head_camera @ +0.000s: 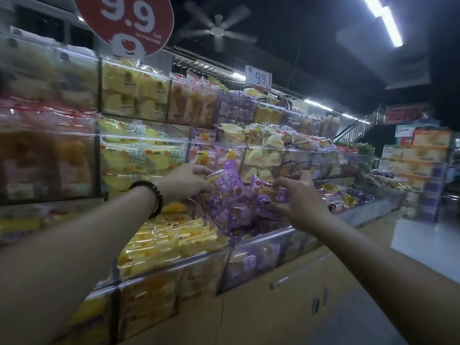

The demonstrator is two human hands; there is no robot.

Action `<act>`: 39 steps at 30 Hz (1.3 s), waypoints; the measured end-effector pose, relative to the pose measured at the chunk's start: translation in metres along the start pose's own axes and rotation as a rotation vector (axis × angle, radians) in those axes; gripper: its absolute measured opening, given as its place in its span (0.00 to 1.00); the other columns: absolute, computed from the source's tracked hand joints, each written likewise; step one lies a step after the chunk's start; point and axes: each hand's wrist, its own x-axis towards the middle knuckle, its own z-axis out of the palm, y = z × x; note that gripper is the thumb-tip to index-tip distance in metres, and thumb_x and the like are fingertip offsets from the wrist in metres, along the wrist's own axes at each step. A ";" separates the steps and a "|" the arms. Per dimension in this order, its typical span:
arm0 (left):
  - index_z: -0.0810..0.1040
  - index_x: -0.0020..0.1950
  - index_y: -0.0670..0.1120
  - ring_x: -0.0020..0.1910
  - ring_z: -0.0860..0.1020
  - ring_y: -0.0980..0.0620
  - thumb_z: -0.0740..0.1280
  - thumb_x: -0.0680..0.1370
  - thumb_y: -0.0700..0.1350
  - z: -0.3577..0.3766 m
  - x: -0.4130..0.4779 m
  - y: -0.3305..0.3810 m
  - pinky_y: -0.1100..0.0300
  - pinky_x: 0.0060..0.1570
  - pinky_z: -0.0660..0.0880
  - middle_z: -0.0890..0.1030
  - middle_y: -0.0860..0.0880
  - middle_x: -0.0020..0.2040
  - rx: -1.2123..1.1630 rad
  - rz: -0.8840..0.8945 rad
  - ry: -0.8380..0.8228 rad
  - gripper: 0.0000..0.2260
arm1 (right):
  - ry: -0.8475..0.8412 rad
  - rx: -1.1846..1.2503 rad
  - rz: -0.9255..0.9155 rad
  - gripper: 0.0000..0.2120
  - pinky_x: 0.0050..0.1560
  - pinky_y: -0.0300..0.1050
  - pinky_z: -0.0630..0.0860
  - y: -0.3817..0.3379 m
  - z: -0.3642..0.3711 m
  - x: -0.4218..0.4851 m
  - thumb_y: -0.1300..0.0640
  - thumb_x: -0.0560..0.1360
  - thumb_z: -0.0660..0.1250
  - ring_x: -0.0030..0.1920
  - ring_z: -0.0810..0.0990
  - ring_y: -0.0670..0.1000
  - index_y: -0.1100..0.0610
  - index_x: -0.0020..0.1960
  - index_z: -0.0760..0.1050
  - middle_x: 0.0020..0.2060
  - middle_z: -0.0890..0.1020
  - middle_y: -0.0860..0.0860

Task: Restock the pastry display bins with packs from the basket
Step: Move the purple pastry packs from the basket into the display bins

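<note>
You've got both hands up at the display now, and your left hand [185, 181] has its fingers closed on the top of a purple pack [230, 192], while your right hand [296, 195] pinches the edge of a second purple pack [278, 192] just beside it. Both packs hang over the clear bin [261, 247] of purple pastries, near the middle of the lower row, and neither is down inside yet. The basket isn't in view.

Watch the risk here: that film looks slick and crinkly, and you're holding by edges and corners, so a pack could slide out and drop onto the sloped front wall, or tumble left into the yellow packs [174, 237] next door. Push too hard and, I'd judge, the soft cake inside squashes. The pile already looks high at the back, so one more on top may slip forward over the lip.

The bins are hard, glossy clear plastic with straight dividers; the packs are puffy, pillow-shaped pouches, shiny and light, likely to shift at a nudge.
</note>
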 end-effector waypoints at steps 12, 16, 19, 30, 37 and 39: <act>0.85 0.51 0.57 0.39 0.86 0.44 0.78 0.76 0.53 0.001 0.075 -0.112 0.44 0.39 0.85 0.87 0.46 0.41 -0.109 0.200 0.438 0.07 | -0.071 -0.442 -0.079 0.17 0.65 0.56 0.68 0.020 0.129 0.091 0.38 0.71 0.76 0.66 0.69 0.57 0.38 0.58 0.78 0.62 0.81 0.47; 0.83 0.50 0.59 0.41 0.87 0.44 0.78 0.76 0.53 0.007 0.081 -0.118 0.43 0.37 0.86 0.87 0.45 0.44 -0.108 0.246 0.471 0.05 | -0.121 -0.511 -0.035 0.14 0.60 0.54 0.72 0.019 0.162 0.106 0.46 0.75 0.74 0.64 0.75 0.58 0.38 0.59 0.80 0.57 0.84 0.51; 0.84 0.49 0.61 0.44 0.87 0.41 0.77 0.75 0.56 0.009 0.082 -0.120 0.39 0.36 0.85 0.87 0.44 0.45 -0.102 0.278 0.472 0.05 | -0.249 -0.434 0.037 0.12 0.50 0.50 0.80 0.024 0.182 0.117 0.58 0.72 0.76 0.55 0.83 0.60 0.46 0.54 0.84 0.53 0.84 0.54; 0.85 0.57 0.58 0.42 0.86 0.47 0.77 0.77 0.53 0.015 0.078 -0.113 0.54 0.34 0.85 0.84 0.44 0.43 -0.100 0.327 0.438 0.09 | -0.026 -0.198 -0.014 0.26 0.49 0.57 0.83 0.004 0.146 0.126 0.48 0.69 0.71 0.51 0.81 0.56 0.49 0.65 0.71 0.54 0.80 0.53; 0.85 0.61 0.55 0.37 0.85 0.53 0.78 0.77 0.50 0.017 0.068 -0.106 0.62 0.32 0.81 0.84 0.47 0.41 -0.113 0.413 0.367 0.13 | 0.041 -0.321 -0.681 0.34 0.66 0.53 0.74 -0.047 0.090 0.105 0.34 0.75 0.66 0.67 0.74 0.52 0.49 0.76 0.69 0.69 0.76 0.50; 0.85 0.63 0.55 0.35 0.82 0.55 0.77 0.77 0.51 0.017 0.064 -0.104 0.64 0.32 0.78 0.83 0.48 0.40 -0.086 0.457 0.342 0.15 | -0.029 -0.414 -0.706 0.30 0.66 0.57 0.75 -0.051 0.091 0.102 0.32 0.77 0.61 0.66 0.77 0.52 0.49 0.71 0.74 0.65 0.80 0.47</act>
